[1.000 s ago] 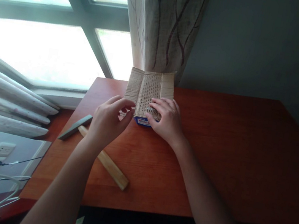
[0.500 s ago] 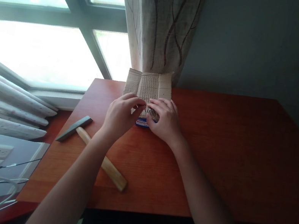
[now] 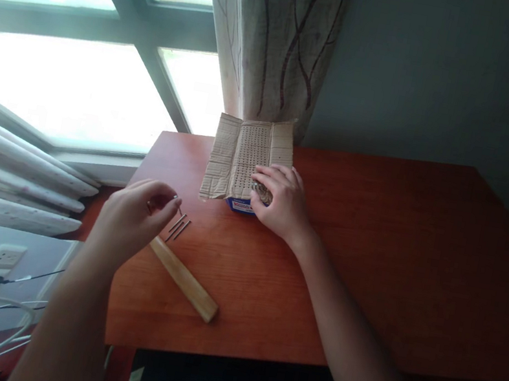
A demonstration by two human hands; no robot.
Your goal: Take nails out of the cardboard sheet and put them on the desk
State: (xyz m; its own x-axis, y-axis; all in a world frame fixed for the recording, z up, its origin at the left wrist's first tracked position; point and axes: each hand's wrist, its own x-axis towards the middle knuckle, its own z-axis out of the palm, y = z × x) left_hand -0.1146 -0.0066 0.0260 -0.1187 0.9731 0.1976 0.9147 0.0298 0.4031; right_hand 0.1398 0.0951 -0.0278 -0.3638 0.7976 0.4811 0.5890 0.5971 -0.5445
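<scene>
A flattened cardboard piece (image 3: 245, 156) with rows of small holes lies over a blue box (image 3: 240, 206) at the back of the red-brown table (image 3: 392, 274). My right hand (image 3: 280, 198) rests on the cardboard's near right corner, fingers curled over a small cluster of nails. My left hand (image 3: 133, 222) hovers left of the box above the hammer, thumb and forefinger pinched on a thin nail. Two loose nails (image 3: 179, 226) lie on the table just right of that hand. The hammer's wooden handle (image 3: 184, 280) runs toward the table's front edge; its head is hidden behind my left hand.
A patterned curtain (image 3: 280, 44) hangs behind the cardboard beside a large window (image 3: 62, 51). Folded white fabric (image 3: 10, 180) lies on the sill at left. A wall socket (image 3: 0, 264) with plugged cables sits at lower left. A grey wall stands behind the table.
My left hand left the cardboard, moving left and toward me with a nail pinched. Two nails now lie on the table. The hammer head is now covered by that hand.
</scene>
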